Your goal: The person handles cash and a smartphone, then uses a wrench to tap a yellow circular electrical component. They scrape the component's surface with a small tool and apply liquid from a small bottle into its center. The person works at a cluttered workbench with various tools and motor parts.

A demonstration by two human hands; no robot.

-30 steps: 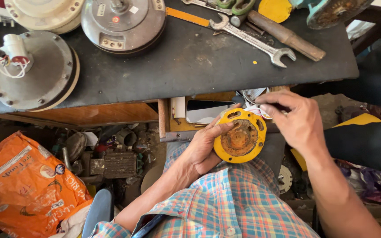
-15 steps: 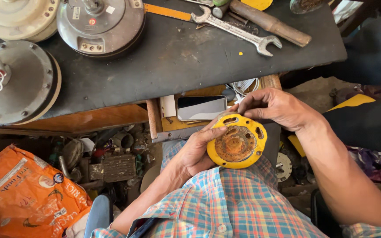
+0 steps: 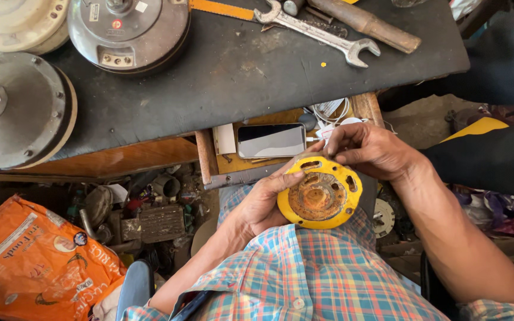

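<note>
Yellow round disc (image 3: 320,193) with rusty brown centre and slotted rim sat face-up, gripped between left hand (image 3: 261,203) and right hand (image 3: 369,148) fingertips

right hand (image 3: 369,150) lowered onto yellow disc (image 3: 320,193) rim, small tool gone

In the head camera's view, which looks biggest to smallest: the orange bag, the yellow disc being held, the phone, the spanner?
1. Orange bag
2. Yellow disc, though it sits nearer the camera
3 and 4. Spanner and phone: too close to rank; the spanner is longer, the phone wider.
</note>
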